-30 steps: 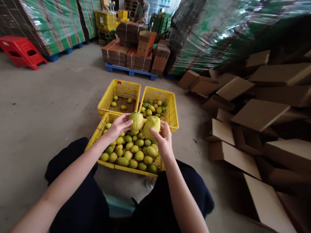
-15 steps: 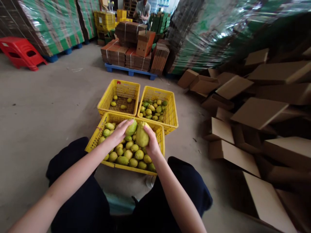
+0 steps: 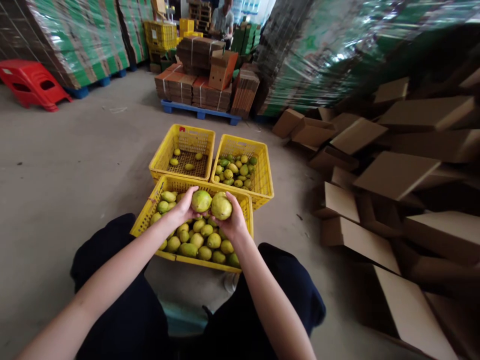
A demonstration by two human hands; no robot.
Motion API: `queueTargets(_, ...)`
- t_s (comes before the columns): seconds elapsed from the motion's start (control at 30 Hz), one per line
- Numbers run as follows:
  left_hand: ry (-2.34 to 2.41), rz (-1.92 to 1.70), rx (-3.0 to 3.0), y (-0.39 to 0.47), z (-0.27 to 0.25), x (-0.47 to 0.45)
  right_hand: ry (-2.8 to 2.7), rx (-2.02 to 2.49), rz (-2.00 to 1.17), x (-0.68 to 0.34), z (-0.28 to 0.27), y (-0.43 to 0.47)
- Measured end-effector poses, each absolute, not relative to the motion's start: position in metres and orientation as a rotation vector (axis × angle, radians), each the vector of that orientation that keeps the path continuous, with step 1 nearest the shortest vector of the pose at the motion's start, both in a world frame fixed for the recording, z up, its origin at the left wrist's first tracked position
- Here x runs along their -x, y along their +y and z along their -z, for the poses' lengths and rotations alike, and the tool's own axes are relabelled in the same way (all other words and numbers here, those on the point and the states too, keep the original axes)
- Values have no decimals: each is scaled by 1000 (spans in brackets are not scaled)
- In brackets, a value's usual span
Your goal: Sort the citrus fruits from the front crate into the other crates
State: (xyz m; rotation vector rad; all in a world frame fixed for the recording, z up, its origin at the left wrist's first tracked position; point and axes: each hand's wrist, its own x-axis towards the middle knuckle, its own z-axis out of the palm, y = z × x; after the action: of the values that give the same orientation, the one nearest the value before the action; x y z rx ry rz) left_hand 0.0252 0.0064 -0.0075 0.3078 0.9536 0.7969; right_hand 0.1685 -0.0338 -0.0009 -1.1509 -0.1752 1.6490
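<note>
My left hand (image 3: pixel 184 206) is closed around a greenish lemon (image 3: pixel 201 201). A yellower lemon (image 3: pixel 221 206) rests in my right hand (image 3: pixel 236 221), its fingers curled beneath and beside it. The two fruits are side by side, almost touching, above the near yellow crate (image 3: pixel 247 240). Many yellow-green lemons (image 3: pixel 197 241) fill that crate, and my hands and forearms hide some of them. Behind it stand two more yellow crates: the left one (image 3: pixel 155 165) holds several lemons, the right one (image 3: pixel 267 172) a larger pile.
Open cardboard boxes (image 3: pixel 397 175) lie heaped on the right. Flattened cartons (image 3: pixel 174 85) sit on a blue pallet (image 3: pixel 201 114) farther off. A red stool (image 3: pixel 35 85) stands at left. Wrapped pallet stacks (image 3: pixel 86 40) line the back. A person (image 3: pixel 224 22) is in the background.
Both lemons have been turned in my hands. The right one now shows its rounded end, and my fingers have moved beneath the fruits. The view has shifted slightly.
</note>
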Motion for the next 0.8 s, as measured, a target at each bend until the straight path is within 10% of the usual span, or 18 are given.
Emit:
queueTargets(0.4, 838, -1116, -1174, -3, -11, -12, -1101, 1208, -811, -190, -4, -41)
queueTargets(0.8, 719, -1006, -592, 3, -15, -9, -764, 1052, -1221, -186, -3, -45)
